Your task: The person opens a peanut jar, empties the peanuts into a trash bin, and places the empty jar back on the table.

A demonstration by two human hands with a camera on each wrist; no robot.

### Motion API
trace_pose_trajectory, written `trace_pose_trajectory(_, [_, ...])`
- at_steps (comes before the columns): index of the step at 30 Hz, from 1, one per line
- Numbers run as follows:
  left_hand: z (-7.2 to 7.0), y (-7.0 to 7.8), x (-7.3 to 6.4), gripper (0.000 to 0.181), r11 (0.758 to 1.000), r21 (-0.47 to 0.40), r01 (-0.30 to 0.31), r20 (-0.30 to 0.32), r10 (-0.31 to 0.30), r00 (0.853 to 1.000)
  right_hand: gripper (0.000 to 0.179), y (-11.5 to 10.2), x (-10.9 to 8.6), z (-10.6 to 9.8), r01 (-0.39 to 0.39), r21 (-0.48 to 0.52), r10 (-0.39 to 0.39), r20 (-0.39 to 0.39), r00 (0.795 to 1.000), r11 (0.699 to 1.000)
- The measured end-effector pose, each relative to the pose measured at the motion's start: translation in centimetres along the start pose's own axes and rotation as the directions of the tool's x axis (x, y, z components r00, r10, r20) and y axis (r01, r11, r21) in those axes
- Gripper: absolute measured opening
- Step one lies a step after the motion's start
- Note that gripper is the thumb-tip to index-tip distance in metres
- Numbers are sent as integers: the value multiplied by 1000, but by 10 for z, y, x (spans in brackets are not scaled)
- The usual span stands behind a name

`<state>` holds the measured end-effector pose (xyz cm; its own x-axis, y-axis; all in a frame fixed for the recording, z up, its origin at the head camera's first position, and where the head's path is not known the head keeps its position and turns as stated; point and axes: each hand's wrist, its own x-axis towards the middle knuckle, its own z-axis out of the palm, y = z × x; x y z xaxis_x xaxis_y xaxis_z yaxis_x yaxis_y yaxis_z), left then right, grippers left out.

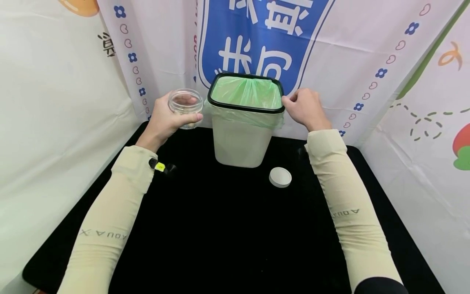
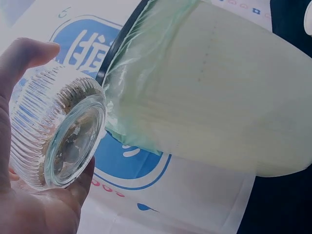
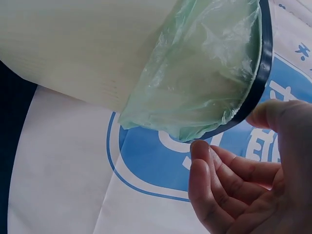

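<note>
My left hand [image 1: 167,116] grips a clear glass jar [image 1: 186,107] with ribbed sides, its mouth uncovered. It is held just left of the trash bin [image 1: 240,141], close to the rim. In the left wrist view, the jar [image 2: 58,126] tilts with its round base toward the camera, and darker patches show through the glass. The pale bin has a black rim [image 1: 246,108] and a green plastic liner [image 1: 246,92] folded over its edge. At the bin's right corner, my right hand [image 1: 304,107] pinches the rim [image 3: 258,83] between thumb and fingertips.
A round white lid [image 1: 280,177] lies on the black tabletop [image 1: 227,228], in front of the bin and to its right. Printed cloth [image 1: 169,49] hangs behind the bin, and white sheets flank the table on both sides.
</note>
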<state>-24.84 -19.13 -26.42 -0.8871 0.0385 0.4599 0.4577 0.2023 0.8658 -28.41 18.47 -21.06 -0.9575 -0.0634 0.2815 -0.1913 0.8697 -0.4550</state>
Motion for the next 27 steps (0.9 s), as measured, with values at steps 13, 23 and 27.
trace_pose_trajectory(13, [1, 14, 16, 59, 999, 38, 4, -7, -4, 1000, 51, -4, 13, 10, -77, 14, 76, 59, 995, 997])
trace_pose_trajectory(23, [-4, 22, 25, 65, 995, 92, 23, -17, -21, 1000, 47, -11, 19, 7, -128, 23, 125, 90, 988, 992])
trace_pose_trajectory(27, [-5, 23, 29, 66, 994, 107, 35, -21, -33, 999, 43, -15, 21, 7, -159, 21, 156, 82, 984, 987])
